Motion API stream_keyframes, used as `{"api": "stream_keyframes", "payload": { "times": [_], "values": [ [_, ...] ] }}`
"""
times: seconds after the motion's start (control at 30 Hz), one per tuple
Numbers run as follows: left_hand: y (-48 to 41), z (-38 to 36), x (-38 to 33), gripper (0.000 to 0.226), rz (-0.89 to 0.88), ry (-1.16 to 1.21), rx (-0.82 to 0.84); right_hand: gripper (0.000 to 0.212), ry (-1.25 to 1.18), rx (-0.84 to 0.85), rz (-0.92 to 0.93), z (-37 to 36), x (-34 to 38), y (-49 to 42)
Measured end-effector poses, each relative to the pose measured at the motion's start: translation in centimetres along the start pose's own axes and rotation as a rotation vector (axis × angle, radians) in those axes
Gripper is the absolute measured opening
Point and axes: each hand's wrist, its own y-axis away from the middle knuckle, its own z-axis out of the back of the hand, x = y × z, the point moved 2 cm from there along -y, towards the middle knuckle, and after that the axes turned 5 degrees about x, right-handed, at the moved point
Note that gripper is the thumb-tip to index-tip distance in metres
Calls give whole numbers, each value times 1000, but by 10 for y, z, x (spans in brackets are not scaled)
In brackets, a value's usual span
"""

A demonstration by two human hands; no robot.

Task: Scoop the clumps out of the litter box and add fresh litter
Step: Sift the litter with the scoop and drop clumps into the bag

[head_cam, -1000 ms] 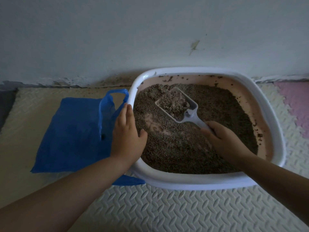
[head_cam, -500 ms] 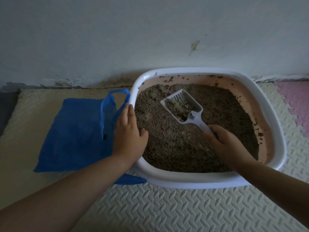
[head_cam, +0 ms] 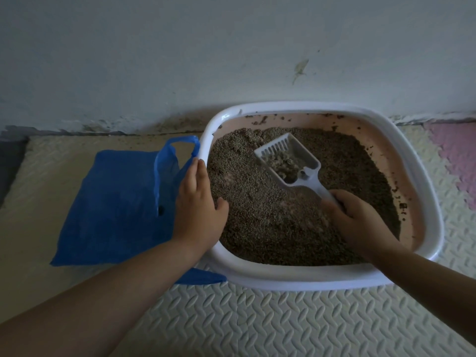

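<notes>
A white litter box [head_cam: 322, 279] with a pink inside is shown on a patterned floor mat [head_cam: 231, 318], set against a wall [head_cam: 231, 47]. It is filled with grey-brown litter [head_cam: 270, 228]. A white slotted scoop [head_cam: 291, 153] is held by its handle in the right hand [head_cam: 358, 222], whose fingers [head_cam: 342, 202] are curled tight round it. The scoop is tilted up over the far middle of the litter, with a pale clump [head_cam: 283, 164] inside.

The left hand [head_cam: 198, 204] is laid on the left rim, fingers straight and together. A blue plastic bag [head_cam: 116, 202] lies just left of the box.

The scooping step is judged to be under way. The clump is not yet dropped in the bag and fresh litter is not yet added; no supply of it is seen. What the bag holds cannot be told, and the dim light hides any buried clumps.
</notes>
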Motion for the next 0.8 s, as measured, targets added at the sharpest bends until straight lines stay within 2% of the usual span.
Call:
{"api": "stream_keyframes", "payload": {
  "times": [0.8],
  "values": [
    [0,2,0,78,7,9,30,14,-24,18,19,5,0,3]
  ]
}}
